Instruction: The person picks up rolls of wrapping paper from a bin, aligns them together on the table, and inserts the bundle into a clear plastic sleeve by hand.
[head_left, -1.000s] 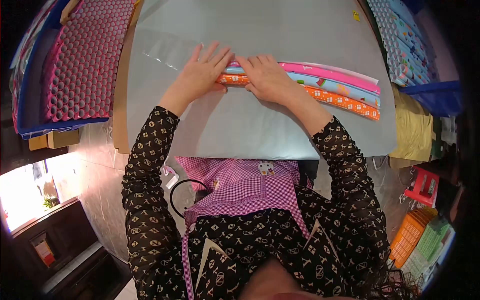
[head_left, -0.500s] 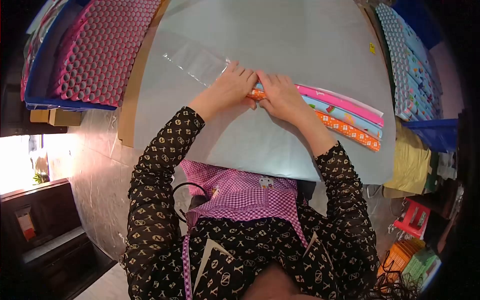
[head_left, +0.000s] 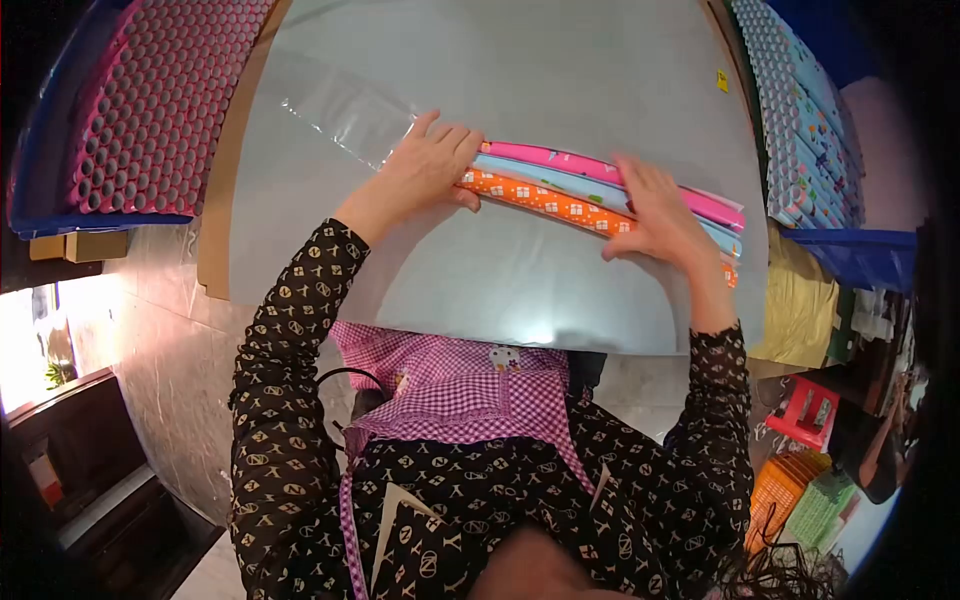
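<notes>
Pink, light blue and orange patterned rolls lie side by side on the grey table (head_left: 480, 270). My left hand (head_left: 428, 165) is wrapped over the left ends of the rolls, next to a flat clear plastic bag (head_left: 350, 115) that extends to the left. Near the right ends, my right hand (head_left: 660, 218) spans the rolls, its thumb by the orange roll (head_left: 550, 203) and its fingers on the pink roll (head_left: 545, 155). Between them runs the light blue roll (head_left: 555, 180).
A blue crate (head_left: 120, 222) with pink-edged tubes (head_left: 165, 110) stands at the left. Blue patterned tubes (head_left: 815, 130) stand at the right in another blue crate (head_left: 860, 240). A yellow tag (head_left: 722, 80) lies at the table's right side.
My right hand has slid right along the rolls, away from my left hand, uncovering their middle. My left hand stays at the left ends. The camera view has shifted.
</notes>
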